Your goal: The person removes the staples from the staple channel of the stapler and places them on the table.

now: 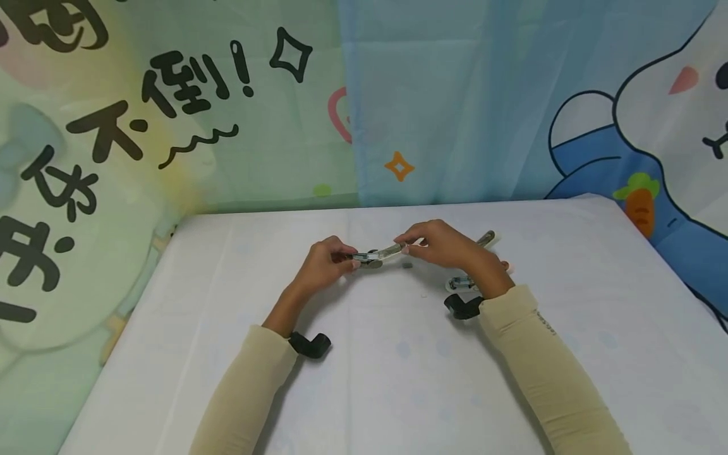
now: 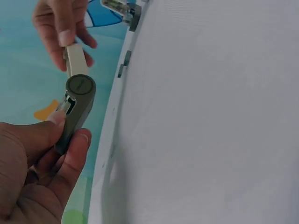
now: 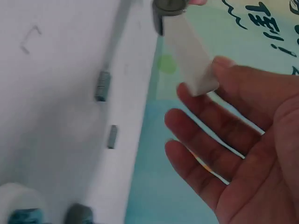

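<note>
Raised above the white table is a small hinged stapler (image 1: 372,256), opened out, with a dark grey body (image 2: 79,105), a round pivot and a long cream arm (image 3: 187,51). My left hand (image 1: 327,262) pinches the dark body between thumb and fingers. At the other end, my right hand (image 1: 440,243) holds the tip of the cream arm between thumb and index finger; its other fingers extend loosely in the right wrist view. Two short grey bars, like staple strips, lie below: one larger bar (image 3: 103,86) and one thinner bar (image 3: 112,136).
Beside the right forearm lies another item with a clear, metallic part (image 1: 462,282), partly hidden by that arm. A dark-and-pale end (image 1: 486,238) shows behind the wrist. Printed cloth (image 1: 443,107) hangs past the far edge of the white table (image 1: 387,379).
</note>
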`<state>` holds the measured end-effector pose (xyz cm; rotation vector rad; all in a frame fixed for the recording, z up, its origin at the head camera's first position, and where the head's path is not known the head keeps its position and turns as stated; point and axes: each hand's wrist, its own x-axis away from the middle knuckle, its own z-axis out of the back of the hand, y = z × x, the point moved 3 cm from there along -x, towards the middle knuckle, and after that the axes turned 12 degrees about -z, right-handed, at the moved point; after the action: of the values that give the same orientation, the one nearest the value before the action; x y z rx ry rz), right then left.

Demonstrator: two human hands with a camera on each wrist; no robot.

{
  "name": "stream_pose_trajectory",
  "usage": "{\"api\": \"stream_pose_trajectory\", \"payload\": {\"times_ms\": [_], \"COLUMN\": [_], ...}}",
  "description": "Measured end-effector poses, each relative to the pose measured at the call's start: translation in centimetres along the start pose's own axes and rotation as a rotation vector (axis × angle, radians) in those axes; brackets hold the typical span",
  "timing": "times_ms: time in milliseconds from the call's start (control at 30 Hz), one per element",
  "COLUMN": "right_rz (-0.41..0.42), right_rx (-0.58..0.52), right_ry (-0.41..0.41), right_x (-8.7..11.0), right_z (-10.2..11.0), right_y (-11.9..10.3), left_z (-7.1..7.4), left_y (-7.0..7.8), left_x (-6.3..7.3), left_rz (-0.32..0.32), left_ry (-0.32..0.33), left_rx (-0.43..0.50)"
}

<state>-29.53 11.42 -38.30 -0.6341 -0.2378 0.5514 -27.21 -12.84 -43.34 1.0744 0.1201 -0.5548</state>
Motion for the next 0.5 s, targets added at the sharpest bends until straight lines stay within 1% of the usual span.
{"api": "stream_pose_trajectory", "payload": {"times_ms": [33, 67, 133, 200, 267, 300, 367, 433, 500], "right_rz": [0.002, 0.013, 0.058, 0.118, 0.173, 0.189, 0.182, 0.137, 0.091], "right_rx": [0.030, 0.060, 0.110, 0.141, 0.141, 0.136, 0.142, 0.166, 0.208], "right_ry": [0.007, 0.033, 0.134, 0.230, 0.275, 0.270, 0.222, 0.191, 0.192], "right_x": [0.1, 0.1, 0.2, 0.4, 0.4, 0.3, -0.1, -0.7, -1.2], "right_z": [0.1, 0.2, 0.3, 0.3, -0.1, -0.4, -1.2, -1.9, -2.4], "right_y": [-0.2, -0.6, -1.6, -3.1, -4.5, -5.1, -5.9, -6.2, -6.3], "left_z": [-0.2, -0.3, -0.6, -0.8, -1.0, -1.0, -1.2, -1.2, -1.1], "left_y": [-0.1, -0.1, -0.2, -0.1, 0.0, 0.0, 0.2, 0.3, 0.4], "left_x": [0.0, 0.0, -0.1, -0.3, -0.4, -0.4, -0.5, -0.6, -0.6], "left_rz": [-0.001, -0.001, -0.008, -0.024, -0.037, -0.040, -0.046, -0.050, -0.057], "left_ry": [0.003, 0.010, 0.026, 0.051, 0.087, 0.106, 0.137, 0.158, 0.170], "left_rx": [0.001, 0.002, 0.006, 0.023, 0.043, 0.057, 0.086, 0.105, 0.112]}}
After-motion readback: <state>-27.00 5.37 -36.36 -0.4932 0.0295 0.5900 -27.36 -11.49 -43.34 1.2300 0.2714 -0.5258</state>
